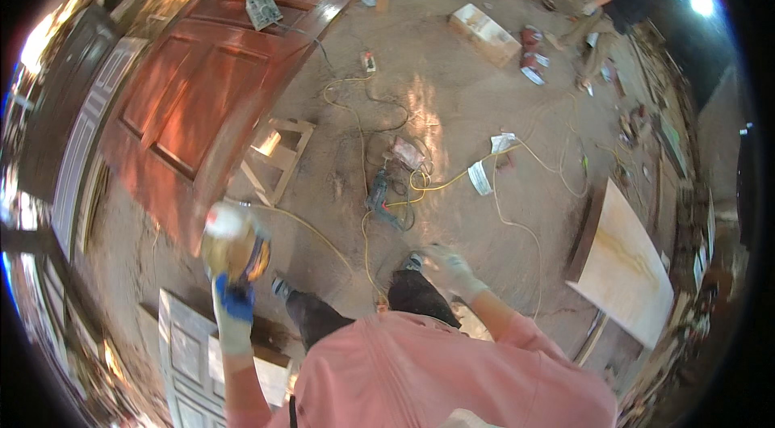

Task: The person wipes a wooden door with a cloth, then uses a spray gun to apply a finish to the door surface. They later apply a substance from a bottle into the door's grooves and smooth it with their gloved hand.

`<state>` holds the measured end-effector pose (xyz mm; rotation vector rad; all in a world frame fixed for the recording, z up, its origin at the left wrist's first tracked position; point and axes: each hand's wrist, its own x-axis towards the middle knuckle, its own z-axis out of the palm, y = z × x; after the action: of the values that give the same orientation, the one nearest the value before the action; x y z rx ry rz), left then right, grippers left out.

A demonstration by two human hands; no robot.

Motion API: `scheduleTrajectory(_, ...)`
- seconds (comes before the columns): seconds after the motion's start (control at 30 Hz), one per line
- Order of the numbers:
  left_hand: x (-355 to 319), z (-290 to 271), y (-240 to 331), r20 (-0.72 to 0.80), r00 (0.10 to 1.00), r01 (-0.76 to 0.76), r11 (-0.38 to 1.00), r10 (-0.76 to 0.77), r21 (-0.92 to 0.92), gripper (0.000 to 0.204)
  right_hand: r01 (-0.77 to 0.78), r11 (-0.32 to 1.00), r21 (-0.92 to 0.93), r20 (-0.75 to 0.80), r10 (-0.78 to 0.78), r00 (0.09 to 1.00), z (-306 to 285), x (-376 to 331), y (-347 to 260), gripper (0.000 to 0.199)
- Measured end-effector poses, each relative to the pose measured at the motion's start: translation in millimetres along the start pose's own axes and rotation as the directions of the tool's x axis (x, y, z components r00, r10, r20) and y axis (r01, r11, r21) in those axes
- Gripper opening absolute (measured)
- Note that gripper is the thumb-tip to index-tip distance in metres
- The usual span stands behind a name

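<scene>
My left hand (234, 311), in a white and blue glove, is closed around a container (234, 246) with a white top and a yellowish-brown body. Motion blurs it, so its exact kind is unclear. It is held up beside the near corner of a reddish-brown panelled door (190, 105). My right hand (452, 270), in a pale glove, hangs near my right foot. Its fingers look loosely stretched, though somewhat blurred, and nothing shows in them. A corded grey power tool (262, 6) lies on the door's far part.
A wooden stand (278, 161) shows by the door's edge. On the floor lie a corded drill (379, 200), tangled yellow cords (420, 182) and a power strip (369, 62). A pale panel (626, 266) leans at right. Another person (601, 24) crouches at far right near a white box (484, 34).
</scene>
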<state>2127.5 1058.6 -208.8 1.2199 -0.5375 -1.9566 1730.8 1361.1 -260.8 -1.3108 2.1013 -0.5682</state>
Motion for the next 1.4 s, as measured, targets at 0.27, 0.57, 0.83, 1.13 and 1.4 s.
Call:
scheduleTrajectory(0.27, 42.6, 306.7, -60.5, 0.251, 0.948, 0.174, 0.978, -0.197, 0.112, 0.035, -0.352, 0.894, 0.278, -0.527, 0.448, 0.723, -163.3, -132.8, 212.8, 0.038)
scheduleTrajectory(0.57, 120.6, 550.4, -109.9, 0.351, 0.884, 0.199, 0.927, -0.309, 0.317, 0.046, -0.544, 0.773, 0.328, -0.388, 0.635, 0.668, -213.8, -105.5, 292.0, 0.033)
scheduleTrajectory(0.83, 309.4, 722.1, -183.8, 0.478, 0.822, 0.226, 0.948, -0.31, 0.226, 0.041, -0.717, 0.56, 0.415, -0.227, 0.827, 0.514, -289.4, 36.8, 422.9, 0.027)
scheduleTrajectory(1.13, 422.3, 917.2, -221.8, 0.416, 0.833, 0.369, 0.927, -0.364, 0.072, 0.036, -0.45, 0.435, 0.78, -0.197, 0.853, 0.483, -437.9, 227.4, 472.6, 0.027)
scheduleTrajectory(1.4, 553.1, 1061.5, -233.5, 0.429, 0.852, 0.269, 0.953, -0.302, 0.137, 0.037, -0.667, 0.534, 0.519, -0.215, 0.837, 0.503, -570.4, 413.7, 585.5, 0.03)
